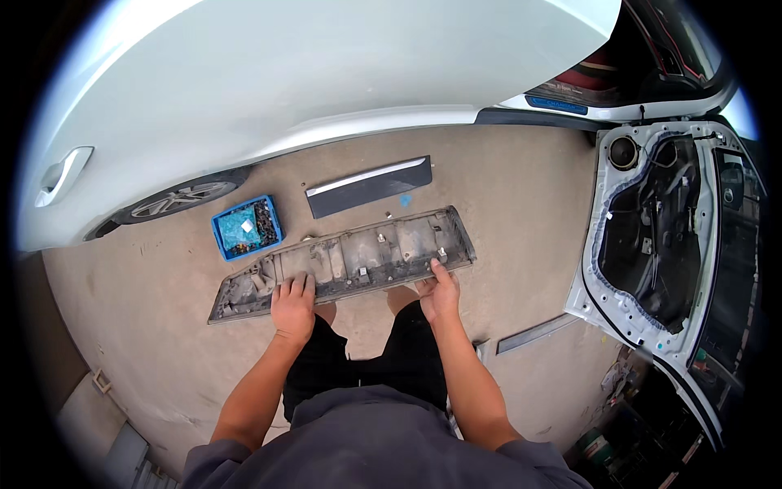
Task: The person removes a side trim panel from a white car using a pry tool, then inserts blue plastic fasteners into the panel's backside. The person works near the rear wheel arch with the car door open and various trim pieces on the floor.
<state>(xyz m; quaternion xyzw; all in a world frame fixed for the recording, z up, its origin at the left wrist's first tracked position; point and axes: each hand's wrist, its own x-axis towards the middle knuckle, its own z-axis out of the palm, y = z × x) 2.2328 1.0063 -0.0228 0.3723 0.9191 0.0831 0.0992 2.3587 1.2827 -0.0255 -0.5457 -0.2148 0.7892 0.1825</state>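
Head view: a long, dirty panel (342, 257), its ribbed face up, lies across the person's front, held along its near edge before the legs; whether it touches the floor (521, 204) I cannot tell. Left hand (293, 310): fingers pressed together over the panel's near edge, toward its left end, thumb out of sight. Right hand (441, 292): thumb on the panel's face near its right end, pinching the edge, the other fingers mostly hidden beneath. Pale clips (362, 271) stud the panel.

Just beyond the panel lie a dark trim (375, 187) with a bright stripe and a blue scrap (406, 200). Beyond its left half sits a blue bin (276, 220) of small dark parts and a turquoise bag (235, 232) bearing a white patch, too small to read. Farther beyond stands a white car (326, 81); a blue plate (557, 105) on its sill carries faint marks, illegible. Right of the panel are a stripped door (603, 301) and, nearer the person, a grey strip (533, 334).
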